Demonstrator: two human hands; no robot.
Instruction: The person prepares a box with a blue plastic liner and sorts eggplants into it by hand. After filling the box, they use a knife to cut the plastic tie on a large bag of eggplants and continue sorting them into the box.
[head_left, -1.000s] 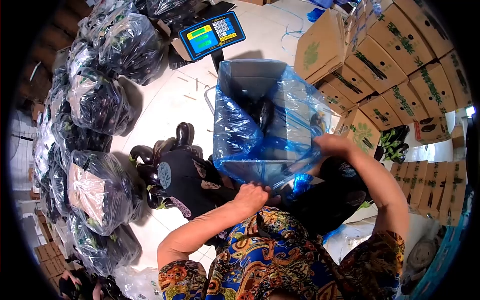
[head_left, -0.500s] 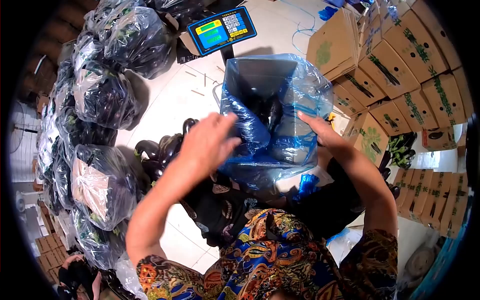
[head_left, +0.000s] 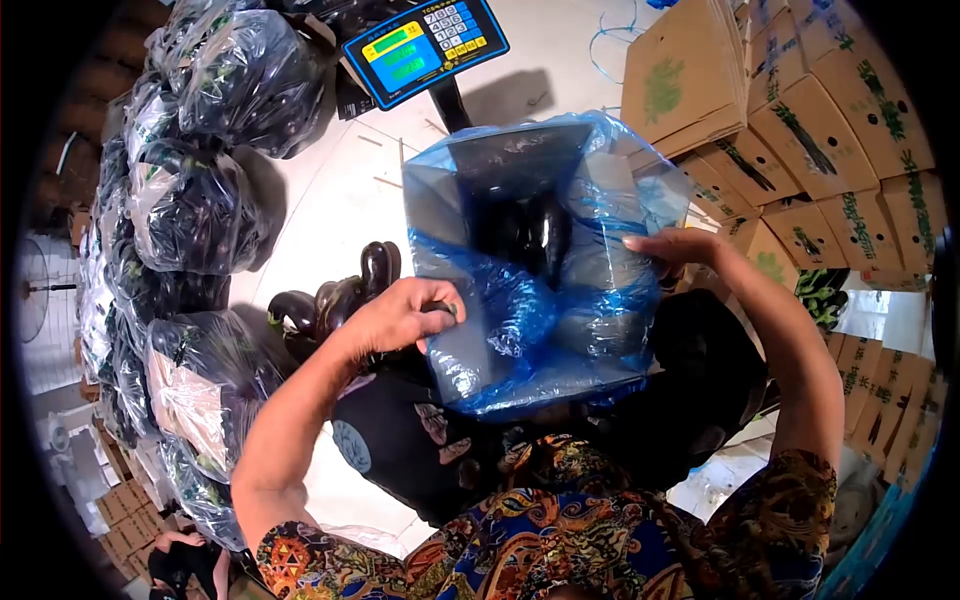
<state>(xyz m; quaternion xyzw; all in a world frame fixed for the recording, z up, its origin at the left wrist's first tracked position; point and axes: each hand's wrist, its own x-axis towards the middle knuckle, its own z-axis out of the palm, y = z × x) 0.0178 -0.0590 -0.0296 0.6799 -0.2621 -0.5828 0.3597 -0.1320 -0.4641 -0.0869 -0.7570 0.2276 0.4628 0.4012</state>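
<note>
between 2 hands [head_left: 415, 315] [head_left: 685, 247]: box [head_left: 436, 205] under blue plastic [head_left: 515, 300]

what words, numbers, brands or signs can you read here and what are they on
"7 8 9", "4 5 6", "1 2 3", "0": scale keypad
Green readout: too blurred to read
Printing on the stacked cartons: too small to read
</note>
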